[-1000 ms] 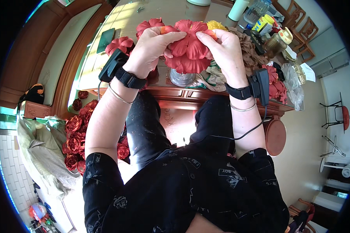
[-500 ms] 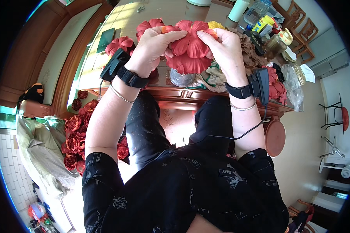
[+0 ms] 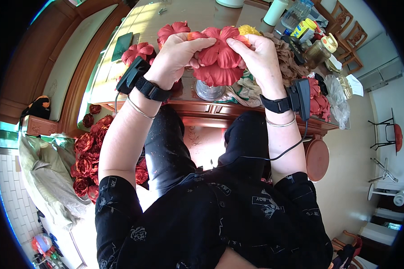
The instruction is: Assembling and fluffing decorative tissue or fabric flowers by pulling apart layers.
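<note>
Left hand: raised over the table edge, fingers closed around the left side of the large red fabric flower, thumb stretched across its petals; black strap with a black box on the wrist.
Right hand: gripping the flower's right side, fingertips pressed into the petals near the centre; black wrist strap with a black box and a thin cable trailing down.
Flower: held in the air between both hands, above the near edge of the dark wooden table, petals spread and facing up.
Below the flower: clear glass jar standing on the table, just beside crumpled cloth.
Table, left: two more red fabric flowers, one partly behind the left hand.
Table, right: brown frilly material, yellow flower, bottles and jars further back.
Floor, left: heap of dark red fabric roses beside a pale plastic sack.
Lap: black trousers and black patterned sleeves at the lower edge.
</note>
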The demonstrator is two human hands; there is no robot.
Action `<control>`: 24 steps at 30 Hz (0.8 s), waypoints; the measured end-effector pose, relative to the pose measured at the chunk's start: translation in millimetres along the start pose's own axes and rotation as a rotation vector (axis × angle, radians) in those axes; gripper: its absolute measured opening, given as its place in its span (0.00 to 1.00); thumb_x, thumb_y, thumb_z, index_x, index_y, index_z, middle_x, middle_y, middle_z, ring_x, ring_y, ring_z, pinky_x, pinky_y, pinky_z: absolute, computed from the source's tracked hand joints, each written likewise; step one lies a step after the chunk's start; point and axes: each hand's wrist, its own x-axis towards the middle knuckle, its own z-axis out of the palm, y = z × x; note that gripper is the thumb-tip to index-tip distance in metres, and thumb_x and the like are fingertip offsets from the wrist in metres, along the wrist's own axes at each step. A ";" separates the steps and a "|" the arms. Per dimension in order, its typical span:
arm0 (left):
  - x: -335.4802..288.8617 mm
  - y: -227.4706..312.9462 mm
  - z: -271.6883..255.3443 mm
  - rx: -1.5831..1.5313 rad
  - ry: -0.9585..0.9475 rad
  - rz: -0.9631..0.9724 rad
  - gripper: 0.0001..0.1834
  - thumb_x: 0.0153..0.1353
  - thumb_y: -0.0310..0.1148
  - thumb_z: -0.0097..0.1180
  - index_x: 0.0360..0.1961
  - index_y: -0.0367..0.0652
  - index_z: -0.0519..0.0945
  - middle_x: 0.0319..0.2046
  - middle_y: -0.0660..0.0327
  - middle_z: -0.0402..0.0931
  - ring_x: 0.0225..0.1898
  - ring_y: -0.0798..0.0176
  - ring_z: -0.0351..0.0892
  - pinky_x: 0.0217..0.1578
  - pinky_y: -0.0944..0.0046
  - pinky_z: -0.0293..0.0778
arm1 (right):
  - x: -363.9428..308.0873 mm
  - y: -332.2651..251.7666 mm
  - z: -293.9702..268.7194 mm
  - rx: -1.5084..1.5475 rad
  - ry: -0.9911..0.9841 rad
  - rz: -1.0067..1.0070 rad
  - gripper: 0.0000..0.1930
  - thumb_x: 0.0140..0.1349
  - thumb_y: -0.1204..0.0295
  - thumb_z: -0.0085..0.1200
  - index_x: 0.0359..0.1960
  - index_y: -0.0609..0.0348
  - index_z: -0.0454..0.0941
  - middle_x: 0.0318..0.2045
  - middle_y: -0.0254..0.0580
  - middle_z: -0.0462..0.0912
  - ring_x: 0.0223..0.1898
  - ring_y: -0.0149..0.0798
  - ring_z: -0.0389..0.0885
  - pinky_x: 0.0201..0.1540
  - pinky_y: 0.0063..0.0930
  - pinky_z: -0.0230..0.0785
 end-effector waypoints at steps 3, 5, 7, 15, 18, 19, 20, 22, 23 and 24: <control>1.3 -0.2 -5.9 0.034 -0.030 -0.022 0.09 0.57 0.33 0.63 0.32 0.36 0.82 0.22 0.64 0.78 0.17 0.75 0.74 0.17 0.78 0.68 | 1.4 3.4 -2.3 -0.027 -0.022 0.011 0.13 0.58 0.66 0.61 0.30 0.67 0.81 0.18 0.35 0.79 0.19 0.24 0.74 0.23 0.21 0.64; 2.0 0.1 -9.5 0.033 -0.050 -0.045 0.09 0.57 0.34 0.63 0.31 0.37 0.82 0.21 0.64 0.78 0.16 0.75 0.75 0.17 0.79 0.68 | 3.4 4.9 -3.0 -0.058 -0.032 0.007 0.13 0.58 0.65 0.61 0.30 0.67 0.81 0.18 0.36 0.79 0.20 0.24 0.74 0.23 0.22 0.64; 1.7 1.9 -10.0 -0.002 -0.066 -0.078 0.10 0.56 0.35 0.64 0.30 0.38 0.82 0.20 0.64 0.78 0.16 0.74 0.75 0.18 0.78 0.69 | 5.1 5.7 -3.7 -0.094 -0.036 -0.005 0.14 0.57 0.64 0.61 0.31 0.66 0.81 0.18 0.36 0.80 0.20 0.25 0.74 0.24 0.23 0.65; -2.2 0.6 -12.3 0.064 -0.023 -0.067 0.10 0.55 0.36 0.65 0.25 0.41 0.81 0.17 0.64 0.76 0.14 0.74 0.73 0.16 0.76 0.64 | 12.8 16.2 -5.6 -0.138 -0.051 -0.059 0.16 0.55 0.61 0.64 0.32 0.66 0.81 0.21 0.42 0.82 0.22 0.29 0.77 0.28 0.26 0.69; -2.5 0.8 -12.3 0.071 -0.022 -0.064 0.11 0.54 0.37 0.65 0.24 0.42 0.81 0.15 0.65 0.75 0.13 0.75 0.71 0.15 0.76 0.62 | 12.8 17.9 -5.2 -0.168 -0.060 -0.071 0.17 0.54 0.61 0.64 0.32 0.66 0.81 0.21 0.43 0.82 0.22 0.31 0.77 0.28 0.27 0.69; -2.7 1.3 -11.9 0.067 -0.025 -0.066 0.11 0.54 0.37 0.65 0.23 0.42 0.81 0.14 0.65 0.74 0.13 0.75 0.70 0.15 0.76 0.62 | 12.9 19.0 -5.0 -0.179 -0.062 -0.082 0.17 0.54 0.61 0.64 0.32 0.66 0.81 0.21 0.44 0.82 0.22 0.31 0.77 0.28 0.27 0.69; -2.4 1.3 -11.6 0.063 -0.018 -0.062 0.11 0.55 0.37 0.65 0.24 0.41 0.81 0.14 0.66 0.74 0.13 0.75 0.70 0.15 0.77 0.61 | 12.9 20.4 -5.0 -0.185 -0.063 -0.087 0.17 0.54 0.61 0.64 0.32 0.65 0.81 0.21 0.44 0.82 0.22 0.31 0.77 0.28 0.27 0.69; -1.0 2.1 -10.9 0.056 -0.006 -0.053 0.10 0.55 0.36 0.65 0.24 0.41 0.81 0.14 0.66 0.74 0.13 0.75 0.70 0.15 0.77 0.61 | 13.8 22.1 -5.6 -0.197 -0.062 -0.100 0.16 0.54 0.61 0.64 0.31 0.65 0.81 0.20 0.44 0.81 0.21 0.31 0.77 0.28 0.28 0.69; -1.2 1.1 -10.9 0.058 -0.011 -0.035 0.10 0.55 0.36 0.65 0.25 0.40 0.81 0.14 0.66 0.74 0.13 0.75 0.70 0.15 0.77 0.61 | 14.3 22.1 -5.9 -0.200 -0.060 -0.106 0.16 0.54 0.61 0.64 0.31 0.65 0.81 0.20 0.44 0.81 0.21 0.32 0.77 0.28 0.28 0.69; -1.9 -1.2 -11.4 0.060 -0.017 -0.018 0.10 0.55 0.35 0.65 0.26 0.40 0.81 0.15 0.67 0.74 0.13 0.75 0.70 0.15 0.77 0.61 | 14.5 22.4 -6.1 -0.201 -0.057 -0.111 0.17 0.54 0.61 0.64 0.31 0.65 0.81 0.20 0.44 0.81 0.21 0.32 0.77 0.27 0.28 0.69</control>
